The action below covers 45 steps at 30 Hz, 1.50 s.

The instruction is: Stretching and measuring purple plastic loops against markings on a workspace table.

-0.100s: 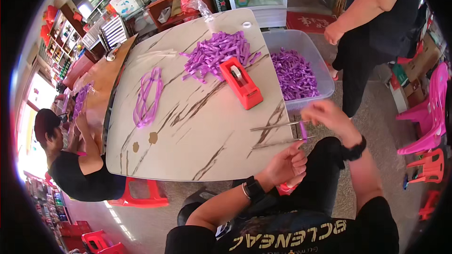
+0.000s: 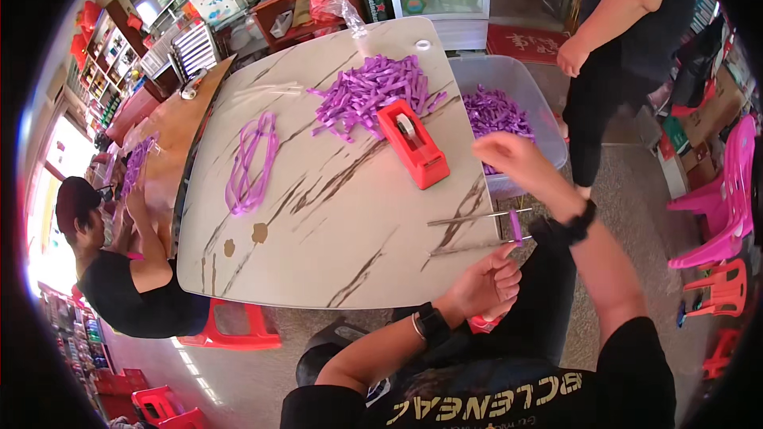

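Note:
My left hand (image 2: 494, 284) is closed near the table's front right edge, its finger and thumb at the lower end of a short purple ribbon (image 2: 516, 226). That ribbon is looped across two thin parallel metal rods (image 2: 469, 218), which stick out over the table corner. My right hand (image 2: 509, 157) hovers over the table's right edge, slightly blurred, its fingers loosely bent with nothing visible in them. Nearest to it is a red tape dispenser (image 2: 413, 145) with a roll of tape. Behind the dispenser lies a heap of purple ribbon pieces (image 2: 373, 91).
Long purple ribbon loops (image 2: 253, 163) lie on the marble-patterned table (image 2: 318, 258). A clear plastic bin (image 2: 548, 103) of purple pieces stands beside it. One person (image 2: 628, 56) stands at the right; another (image 2: 127, 270) sits at the left. Pink chairs (image 2: 727, 191) line the right.
My right hand has moved left and away from the ribbon on the rods, toward the tape dispenser. My left hand has stayed by the ribbon. The view has shifted slightly.

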### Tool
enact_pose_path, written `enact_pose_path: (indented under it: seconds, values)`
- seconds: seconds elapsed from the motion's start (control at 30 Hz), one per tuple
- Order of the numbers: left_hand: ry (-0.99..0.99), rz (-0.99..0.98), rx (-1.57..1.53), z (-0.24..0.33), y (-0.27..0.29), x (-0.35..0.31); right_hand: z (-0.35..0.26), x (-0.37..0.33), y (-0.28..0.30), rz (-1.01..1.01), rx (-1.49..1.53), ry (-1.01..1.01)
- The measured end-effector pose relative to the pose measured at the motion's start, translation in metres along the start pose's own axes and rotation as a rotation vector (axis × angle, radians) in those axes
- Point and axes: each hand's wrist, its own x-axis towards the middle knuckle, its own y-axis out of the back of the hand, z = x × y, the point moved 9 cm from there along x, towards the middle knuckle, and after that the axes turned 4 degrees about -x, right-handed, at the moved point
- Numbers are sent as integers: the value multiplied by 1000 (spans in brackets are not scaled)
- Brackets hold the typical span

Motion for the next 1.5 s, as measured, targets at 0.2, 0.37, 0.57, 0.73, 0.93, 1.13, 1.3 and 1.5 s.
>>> enact_pose_path:
  seconds: [0.2, 0.37, 0.57, 0.73, 0.93, 1.13, 1.3, 1.5]
  values:
    - [-21, -115, -31, -6, -7, -2, 29, 56, -71, -263, -80, -321]
    - [-45, -61, -17, -6, -8, -2, 27, 57, -79, -284, 140, -397]
    - [-28, -57, 4, -8, -11, 1, 31, 58, -69, -241, 222, -527]
    - [-20, 7, 6, -6, -8, -1, 24, 38, -68, -304, 220, -493]
    - [-26, -68, 17, -8, -7, 1, 30, -6, -70, -252, 181, -473]
    - [-13, -102, 14, -10, -3, 1, 34, 11, -60, -77, -195, -191]
    - [-10, -101, 27, -7, -3, 1, 11, 14, -45, 1, -538, -122]
    - [-2, -63, 55, -6, -7, 5, 42, -3, -23, -169, -608, -14]
